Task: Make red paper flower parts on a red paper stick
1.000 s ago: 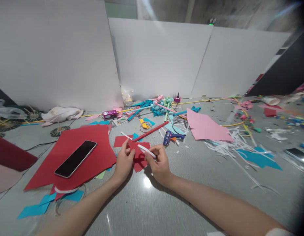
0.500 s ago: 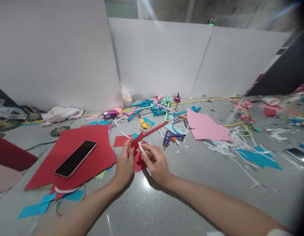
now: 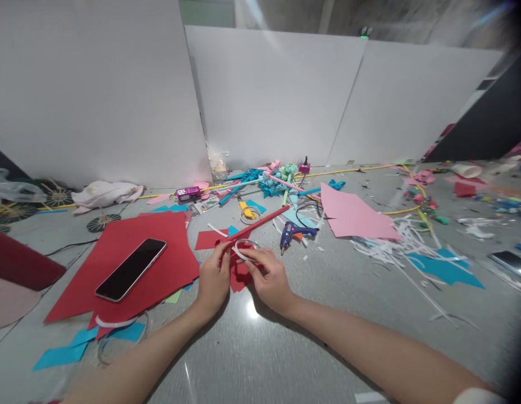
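My left hand [image 3: 214, 275] is closed, its thumb and fingers pinching the edge of a small piece of red paper [image 3: 240, 276] in front of me. Close beside it, my right hand [image 3: 269, 278] grips a thin white ring [image 3: 246, 243] that looks like a narrow roll of tape, held over the red paper. The fingers hide part of both. Just beyond the hands, a long red paper stick [image 3: 264, 220] slants away to the right. A blue glue gun [image 3: 296, 235] lies on the floor to the right of my right hand.
At left, a black phone [image 3: 132, 269] rests on large red sheets [image 3: 172, 247]. Pink paper [image 3: 353, 213], white paper strips [image 3: 391, 247] and blue scraps [image 3: 448, 266] spread to the right. Behind, teal and pink paper pieces [image 3: 273, 182] are heaped before white panels [image 3: 277, 95].
The red paper between my hands has dropped from a raised, upright flap to lie lower. The white ring has turned so its loop shows more. Both hands stay nearly in place.
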Demonstrator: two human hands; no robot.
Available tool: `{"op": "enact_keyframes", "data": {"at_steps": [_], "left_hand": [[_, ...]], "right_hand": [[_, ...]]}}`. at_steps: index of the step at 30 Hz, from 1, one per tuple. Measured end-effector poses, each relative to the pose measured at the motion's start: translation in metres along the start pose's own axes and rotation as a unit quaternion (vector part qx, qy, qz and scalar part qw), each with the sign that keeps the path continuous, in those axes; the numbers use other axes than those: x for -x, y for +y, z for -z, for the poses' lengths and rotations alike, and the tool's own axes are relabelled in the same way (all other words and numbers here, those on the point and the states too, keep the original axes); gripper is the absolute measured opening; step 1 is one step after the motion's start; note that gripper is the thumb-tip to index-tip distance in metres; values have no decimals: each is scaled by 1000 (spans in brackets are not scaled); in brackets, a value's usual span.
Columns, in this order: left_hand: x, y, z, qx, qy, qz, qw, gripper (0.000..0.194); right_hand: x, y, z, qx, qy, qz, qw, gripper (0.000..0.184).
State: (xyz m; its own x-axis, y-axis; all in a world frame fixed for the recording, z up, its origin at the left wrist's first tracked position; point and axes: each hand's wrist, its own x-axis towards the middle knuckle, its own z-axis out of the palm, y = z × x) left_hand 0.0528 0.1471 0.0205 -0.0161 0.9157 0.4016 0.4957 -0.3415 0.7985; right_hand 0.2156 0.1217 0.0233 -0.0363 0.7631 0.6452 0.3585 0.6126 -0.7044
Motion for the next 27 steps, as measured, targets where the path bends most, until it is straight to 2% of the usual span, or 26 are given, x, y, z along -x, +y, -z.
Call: {"op": "enact_keyframes", "data": {"at_steps": [5,17,22,27], "left_hand": [[0,0,1,1,-11,5,1000,36],[2,-1,-2,27,5,-26,999,33],[3,2,0,32,15,-42,999,28],[4,4,0,-2,27,-92,995,23]], "right_hand": [[2,-1,0,-4,-17,46,999,33],[1,0,-2,37,17,12,999,30],[2,1,-4,-32,1,-49,998,31],[1,-2,-5,-99,-40,-103,989,30]]}}
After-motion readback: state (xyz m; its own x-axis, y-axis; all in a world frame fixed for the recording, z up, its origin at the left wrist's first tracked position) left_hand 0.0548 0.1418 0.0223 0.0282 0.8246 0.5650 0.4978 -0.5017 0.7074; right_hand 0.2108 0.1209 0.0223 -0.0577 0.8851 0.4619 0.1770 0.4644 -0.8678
